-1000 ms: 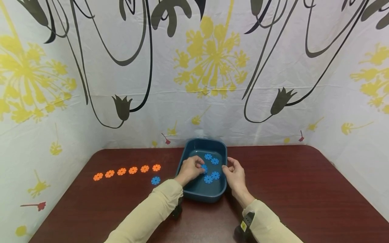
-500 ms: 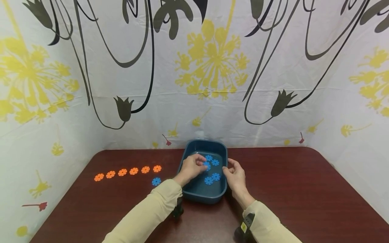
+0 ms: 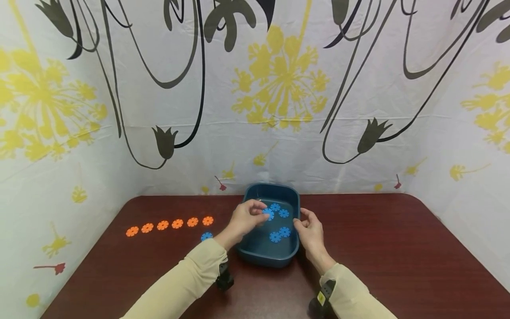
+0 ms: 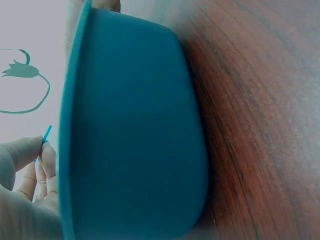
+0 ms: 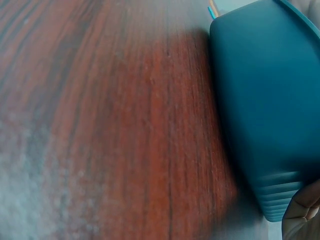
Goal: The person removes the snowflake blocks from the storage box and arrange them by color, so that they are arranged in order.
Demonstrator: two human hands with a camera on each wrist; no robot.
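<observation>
My left hand (image 3: 246, 219) pinches a blue notched plastic disc (image 3: 269, 215) between thumb and fingers over the dark blue bin (image 3: 266, 259). In the left wrist view the disc (image 4: 47, 134) is seen edge-on, above the bin's rim. Several more blue discs (image 3: 275, 237) lie on the bin's floor. My right hand (image 3: 311, 231) holds the bin's right rim, thumb on the inner side; only part of that hand (image 5: 302, 212) shows in the right wrist view. Left of the bin, one blue disc (image 3: 206, 236) lies on the table, partly covered by my left sleeve.
A row of several orange notched discs (image 3: 162, 225) lies on the left part of the dark red-brown wooden table (image 3: 370, 248). Patterned white cloth (image 3: 223, 102) hangs behind the table and along both sides.
My left hand has lifted a blue disc from the bin's floor and shifted slightly up and to the left with it. The right hand keeps its hold on the rim.
</observation>
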